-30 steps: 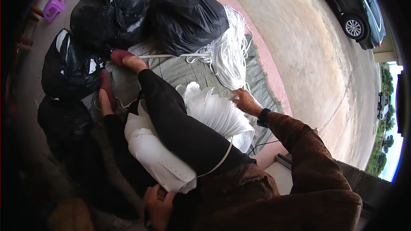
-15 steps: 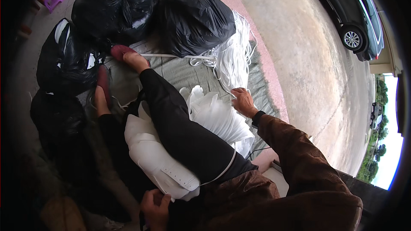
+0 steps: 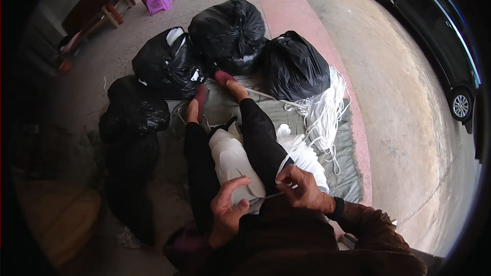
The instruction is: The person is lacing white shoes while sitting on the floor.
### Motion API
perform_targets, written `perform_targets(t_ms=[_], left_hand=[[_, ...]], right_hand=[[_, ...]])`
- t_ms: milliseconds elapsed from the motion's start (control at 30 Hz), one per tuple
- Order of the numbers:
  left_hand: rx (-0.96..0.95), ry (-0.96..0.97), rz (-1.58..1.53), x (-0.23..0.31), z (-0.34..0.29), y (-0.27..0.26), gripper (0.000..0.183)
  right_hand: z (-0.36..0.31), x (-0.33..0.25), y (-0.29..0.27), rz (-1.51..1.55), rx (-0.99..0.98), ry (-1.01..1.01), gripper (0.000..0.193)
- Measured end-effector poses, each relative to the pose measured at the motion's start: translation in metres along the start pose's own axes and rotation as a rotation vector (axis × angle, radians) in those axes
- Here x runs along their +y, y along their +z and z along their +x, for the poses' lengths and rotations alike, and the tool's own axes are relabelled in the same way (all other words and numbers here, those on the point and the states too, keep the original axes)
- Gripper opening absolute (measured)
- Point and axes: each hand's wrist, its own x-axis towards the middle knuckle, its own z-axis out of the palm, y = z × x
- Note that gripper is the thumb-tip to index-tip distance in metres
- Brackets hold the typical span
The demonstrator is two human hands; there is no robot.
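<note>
Well, a black bag point(image 3: 162, 69) shows white pieces point(image 3: 175, 35) — left hand point(image 3: 225, 214) wide, right hand point(image 3: 306, 190) pinching cord point(image 3: 273, 195).

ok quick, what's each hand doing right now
Left hand: open, fingers and thumb apart, over the stacked white pieces.
Right hand: closed, apparently pinching a thin white cord.
</note>
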Motion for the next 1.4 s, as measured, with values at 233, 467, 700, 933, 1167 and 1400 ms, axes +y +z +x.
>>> perform_targets(t_ms=[233, 467, 700, 933, 1167, 1400], left_hand=[[-0.568, -0.562, -0.489, 0.008, -0.042, -0.051, 0.054], [0.174, -0.367, -1.148, 0.006, -0.101, -0.193, 0.034], [0.798, -0.171, -1.42, -0.054, -0.151, -0.274, 0.016], [1.337, 0.039, -0.578, -0.102, -0.234, -0.463, 0.042], [1.112, 0.041, -0.418, -0.076, -0.169, -0.488, 0.037], [0.468, -0.475, -0.453, -0.077, -0.035, -0.117, 0.007]], right_hand=[[-0.015, -0.075, -0.007, -0.371, -0.225, -0.635, 0.027], [-0.016, 0.079, -0.102, -0.603, 0.138, -0.075, 0.006], [-0.021, 0.091, -0.086, -0.823, -0.292, -0.374, 0.01], [-0.019, 0.103, -0.246, -1.129, -0.445, -0.262, 0.01], [0.041, 0.127, -0.285, -1.07, 0.476, 0.363, 0.026], [0.064, 0.024, 0.012, -0.253, -0.251, 0.16, 0.025]])
